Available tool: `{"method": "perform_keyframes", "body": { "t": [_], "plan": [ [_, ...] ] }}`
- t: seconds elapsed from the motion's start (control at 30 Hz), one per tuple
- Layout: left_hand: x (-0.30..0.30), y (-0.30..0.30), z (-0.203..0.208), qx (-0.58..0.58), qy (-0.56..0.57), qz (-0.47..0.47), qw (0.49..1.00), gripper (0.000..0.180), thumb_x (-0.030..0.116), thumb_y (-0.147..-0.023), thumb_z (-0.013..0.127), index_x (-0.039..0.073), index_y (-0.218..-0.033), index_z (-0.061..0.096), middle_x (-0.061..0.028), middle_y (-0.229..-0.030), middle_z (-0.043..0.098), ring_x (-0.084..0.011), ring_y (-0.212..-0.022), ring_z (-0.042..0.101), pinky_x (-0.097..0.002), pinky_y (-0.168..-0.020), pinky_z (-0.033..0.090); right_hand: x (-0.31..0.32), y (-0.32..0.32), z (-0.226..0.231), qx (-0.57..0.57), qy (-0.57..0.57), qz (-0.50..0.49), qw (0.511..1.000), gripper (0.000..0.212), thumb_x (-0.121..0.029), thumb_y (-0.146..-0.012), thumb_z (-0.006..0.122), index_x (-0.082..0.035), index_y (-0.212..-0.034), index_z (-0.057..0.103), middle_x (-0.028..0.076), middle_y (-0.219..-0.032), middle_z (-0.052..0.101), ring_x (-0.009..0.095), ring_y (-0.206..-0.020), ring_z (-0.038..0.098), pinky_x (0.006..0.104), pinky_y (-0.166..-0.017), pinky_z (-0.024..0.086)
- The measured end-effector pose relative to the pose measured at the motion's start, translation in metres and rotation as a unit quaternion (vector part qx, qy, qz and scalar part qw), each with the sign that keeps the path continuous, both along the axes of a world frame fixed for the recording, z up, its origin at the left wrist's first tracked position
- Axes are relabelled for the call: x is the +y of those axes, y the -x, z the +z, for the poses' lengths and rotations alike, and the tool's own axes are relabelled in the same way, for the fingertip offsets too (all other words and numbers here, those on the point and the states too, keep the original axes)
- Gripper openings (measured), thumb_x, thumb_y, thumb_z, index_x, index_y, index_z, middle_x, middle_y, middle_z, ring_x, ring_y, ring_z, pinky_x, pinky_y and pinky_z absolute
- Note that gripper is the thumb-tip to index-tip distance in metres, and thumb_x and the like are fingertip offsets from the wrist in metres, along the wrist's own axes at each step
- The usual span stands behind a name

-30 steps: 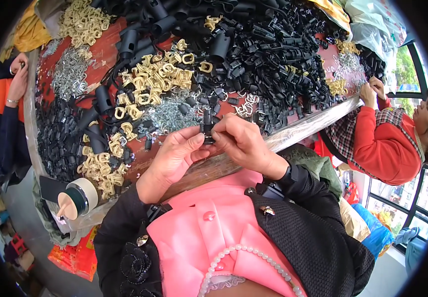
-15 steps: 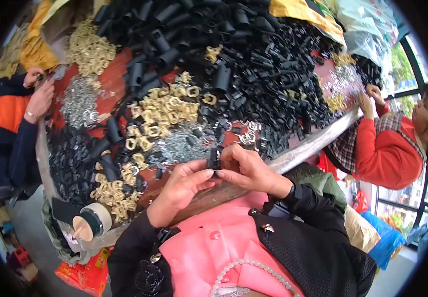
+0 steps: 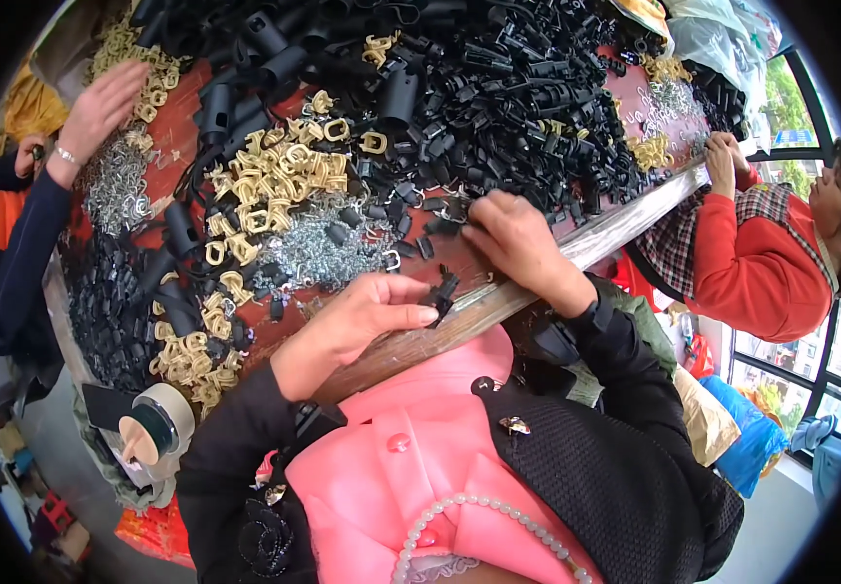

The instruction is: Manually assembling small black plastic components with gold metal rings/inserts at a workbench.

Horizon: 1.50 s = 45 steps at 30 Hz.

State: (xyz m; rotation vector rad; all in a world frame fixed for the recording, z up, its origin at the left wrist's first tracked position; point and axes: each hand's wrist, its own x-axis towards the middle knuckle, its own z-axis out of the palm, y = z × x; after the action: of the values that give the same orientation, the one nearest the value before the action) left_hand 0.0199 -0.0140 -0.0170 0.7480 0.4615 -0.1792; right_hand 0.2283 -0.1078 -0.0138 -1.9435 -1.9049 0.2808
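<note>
My left hand (image 3: 370, 316) pinches a small black plastic part (image 3: 444, 294) between thumb and fingertips, just above the table's near edge. Off to its right, my right hand (image 3: 520, 243) is down at the near side of a heap of small black plastic parts (image 3: 508, 146). Its fingers are curled together, and whatever they pinch is hidden beneath them. Several loose black pieces (image 3: 426, 247) lie on the red tabletop between both hands. Beyond my left hand spreads a pile of small silvery metal pieces (image 3: 318, 248), with gold-coloured buckle-like loops (image 3: 279, 175) behind it.
Large black tubes (image 3: 401, 95) lie farther back. A roll of tape (image 3: 169, 409) stands at the near left corner. The worn wooden table edge (image 3: 459, 326) runs before me. A co-worker's hand (image 3: 109, 107) reaches over the left side; another person's hands (image 3: 722, 161) work at the right.
My right hand has left the black part and moved away to the heap. My left hand keeps hold of the part. The left co-worker's hand has reached farther over the table.
</note>
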Motion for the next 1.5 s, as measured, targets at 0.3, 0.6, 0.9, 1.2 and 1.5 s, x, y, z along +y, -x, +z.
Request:
{"method": "perform_keyframes", "body": {
  "t": [0.3,0.6,0.9,1.2,1.5],
  "plan": [
    [-0.001,-0.03,-0.006,-0.067,0.041,0.094,0.993,0.03,0.006,-0.076,0.058,-0.004,-0.104,0.052,-0.0074,-0.094,0.059,-0.0109,-0.083,0.056,-0.0228,-0.077,0.043,0.0,0.0,0.003,0.028,-0.065,-0.004,0.997,0.016,-0.007,-0.07,0.057,-0.004,-0.086,0.053,0.011,-0.075,0.048,0.029,-0.07,0.05,0.0353,-0.06,0.041],
    [0.01,0.005,0.004,-0.104,-0.03,0.215,0.971,0.029,0.006,-0.076,0.057,-0.003,-0.103,0.052,-0.013,-0.1,0.058,-0.0172,-0.09,0.056,-0.028,-0.082,0.043,0.003,0.014,-0.008,-0.038,-0.069,-0.017,0.997,0.021,-0.007,-0.07,0.058,-0.005,-0.09,0.051,0.01,-0.076,0.048,0.029,-0.068,0.051,0.0342,-0.058,0.043],
    [-0.003,0.038,0.002,0.002,-0.015,0.139,0.99,0.032,0.006,-0.075,0.058,-0.005,-0.105,0.051,-0.0115,-0.098,0.058,-0.0163,-0.089,0.056,-0.0281,-0.081,0.043,0.011,0.005,-0.019,-0.009,-0.08,-0.028,0.996,0.013,-0.01,-0.076,0.054,-0.005,-0.086,0.047,0.009,-0.073,0.049,0.025,-0.06,0.049,0.0315,-0.054,0.041],
    [0.0,-0.004,-0.002,-0.104,-0.036,0.228,0.967,0.028,0.006,-0.075,0.06,-0.003,-0.101,0.055,-0.0052,-0.093,0.059,-0.0091,-0.082,0.054,-0.021,-0.079,0.041,0.006,0.015,-0.008,0.6,0.047,-0.16,0.782,0.012,-0.015,-0.088,0.045,-0.003,-0.087,0.046,0.004,-0.071,0.053,0.007,-0.049,0.04,0.0176,-0.046,0.033],
    [-0.001,0.008,0.007,-0.061,0.02,0.233,0.97,0.026,0.007,-0.076,0.06,-0.002,-0.1,0.055,-0.007,-0.093,0.059,-0.0128,-0.082,0.056,-0.0262,-0.078,0.045,0.007,0.013,-0.011,0.778,0.058,-0.141,0.61,0.016,-0.015,-0.088,0.045,-0.002,-0.096,0.048,0.005,-0.073,0.054,0.006,-0.052,0.042,0.0168,-0.047,0.034]
  ]
}}
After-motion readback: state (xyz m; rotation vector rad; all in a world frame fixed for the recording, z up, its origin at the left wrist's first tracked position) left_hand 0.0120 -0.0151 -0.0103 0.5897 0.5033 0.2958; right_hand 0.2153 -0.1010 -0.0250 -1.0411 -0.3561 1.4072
